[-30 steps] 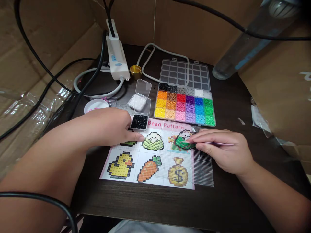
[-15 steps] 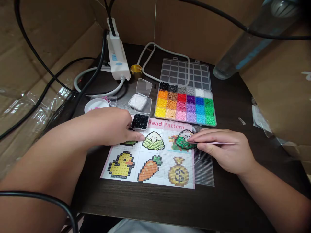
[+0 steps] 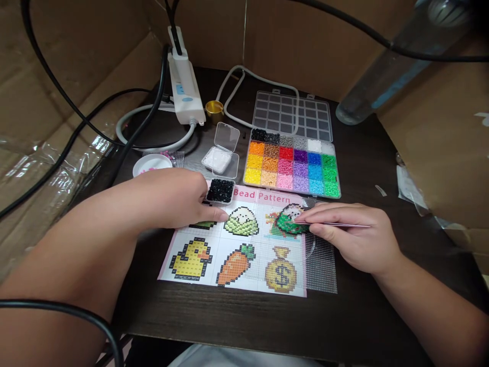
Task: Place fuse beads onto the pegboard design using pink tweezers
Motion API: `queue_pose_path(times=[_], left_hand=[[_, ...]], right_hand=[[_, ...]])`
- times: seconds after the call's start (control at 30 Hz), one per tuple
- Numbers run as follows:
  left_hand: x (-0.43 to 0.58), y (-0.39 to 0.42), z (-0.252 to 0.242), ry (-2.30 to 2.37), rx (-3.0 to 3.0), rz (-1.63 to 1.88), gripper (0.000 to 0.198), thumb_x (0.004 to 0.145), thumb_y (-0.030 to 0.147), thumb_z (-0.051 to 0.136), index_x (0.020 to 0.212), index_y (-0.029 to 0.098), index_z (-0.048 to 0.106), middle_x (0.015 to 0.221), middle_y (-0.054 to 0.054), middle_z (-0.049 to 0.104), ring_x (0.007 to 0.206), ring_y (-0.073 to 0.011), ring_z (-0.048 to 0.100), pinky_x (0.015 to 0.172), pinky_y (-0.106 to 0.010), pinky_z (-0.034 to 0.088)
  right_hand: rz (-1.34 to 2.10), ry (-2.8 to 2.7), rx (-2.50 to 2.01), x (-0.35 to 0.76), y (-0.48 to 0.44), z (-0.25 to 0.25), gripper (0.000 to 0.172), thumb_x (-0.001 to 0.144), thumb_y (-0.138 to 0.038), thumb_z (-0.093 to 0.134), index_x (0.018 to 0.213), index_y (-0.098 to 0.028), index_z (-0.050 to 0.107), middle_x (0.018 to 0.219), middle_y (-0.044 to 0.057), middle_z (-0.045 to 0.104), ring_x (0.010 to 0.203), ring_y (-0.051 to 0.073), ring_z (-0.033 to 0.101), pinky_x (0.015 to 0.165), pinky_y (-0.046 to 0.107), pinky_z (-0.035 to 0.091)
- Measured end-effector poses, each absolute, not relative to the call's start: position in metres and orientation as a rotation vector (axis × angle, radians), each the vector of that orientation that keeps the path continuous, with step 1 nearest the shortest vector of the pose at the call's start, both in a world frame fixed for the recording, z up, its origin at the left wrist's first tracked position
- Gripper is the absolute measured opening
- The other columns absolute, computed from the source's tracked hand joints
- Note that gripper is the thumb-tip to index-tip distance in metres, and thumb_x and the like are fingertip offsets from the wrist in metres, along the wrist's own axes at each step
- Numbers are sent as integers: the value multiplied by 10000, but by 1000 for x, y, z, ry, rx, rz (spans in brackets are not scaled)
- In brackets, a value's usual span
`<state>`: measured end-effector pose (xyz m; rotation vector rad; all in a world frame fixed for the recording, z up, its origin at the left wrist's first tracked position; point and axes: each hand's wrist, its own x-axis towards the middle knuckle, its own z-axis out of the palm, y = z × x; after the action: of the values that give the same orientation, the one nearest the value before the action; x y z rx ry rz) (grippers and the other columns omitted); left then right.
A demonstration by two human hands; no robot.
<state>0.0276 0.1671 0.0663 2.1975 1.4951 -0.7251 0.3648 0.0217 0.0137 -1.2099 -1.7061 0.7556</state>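
Observation:
My left hand [image 3: 191, 199] rests on the upper left of a printed bead pattern sheet [image 3: 237, 255], its thumb stretched flat beside the rice ball picture. Against its index side stands a small clear box of black beads [image 3: 220, 190]; its other fingers are hidden. My right hand [image 3: 355, 234] pinches thin metal tweezers [image 3: 336, 225], whose tips point left onto a green, white and black bead figure [image 3: 291, 220]. That figure sits on a clear pegboard [image 3: 323, 272] overlapping the sheet's right side. Part of the figure lies behind my right fingers.
Behind the sheet lies an open bead organizer [image 3: 292, 163] with many colours. A small box of white beads [image 3: 217, 159], a white dish [image 3: 153, 164] and a gold cup [image 3: 214, 109] stand to its left. A power strip [image 3: 186, 86], cables and a clear tube [image 3: 382, 76] are around.
The tweezer tips have shifted very slightly on the green part of the bead figure. My left hand and the boxes stay where they were.

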Motion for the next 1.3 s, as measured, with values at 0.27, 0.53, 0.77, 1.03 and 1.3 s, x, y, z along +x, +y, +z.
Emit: queue_pose_path(times=[0.27,0.53,0.77,1.03,1.3], left_hand=[[31,167,68,1528,2174,-751,795,704,1187,694,664,401,813,676,-177,789,735,-389,804,684,-560,536],[35,164,72,1546,2164,-795,747,749,1134,733,666,395,810,725,-177,821,762,-395,819,689,-553,554],[34,165,70,1546,2134,-765,761,707,1149,722,677,393,800,685,-161,767,767,-395,792,738,-558,528],[43,158,85,1537,2122,-821,684,850,1019,764,790,344,856,762,-156,814,805,-392,798,777,-515,545],[49,153,91,1520,2152,-864,712,909,1000,730,918,312,916,750,-130,817,766,-352,789,745,-467,533]], right_hand=[[740,-1681,-1182,363,21,11,153,1026,-224,1021,1040,-371,1060,999,40,1008,881,299,1002,861,403,875],[750,-1704,-1202,364,22,13,67,1038,-302,1039,1033,-365,1060,1005,55,1009,896,314,1005,864,420,879],[735,-1695,-1192,364,22,12,160,1044,-235,1012,1070,-384,1064,1022,31,1012,917,305,1007,861,404,874],[723,-1739,-1177,366,19,15,278,1045,-144,1002,1102,-411,1054,1072,-6,1017,953,310,1014,873,413,887],[691,-1802,-1146,371,18,12,324,1079,-148,978,1162,-452,1053,1100,-44,1017,970,284,1015,888,377,887]])
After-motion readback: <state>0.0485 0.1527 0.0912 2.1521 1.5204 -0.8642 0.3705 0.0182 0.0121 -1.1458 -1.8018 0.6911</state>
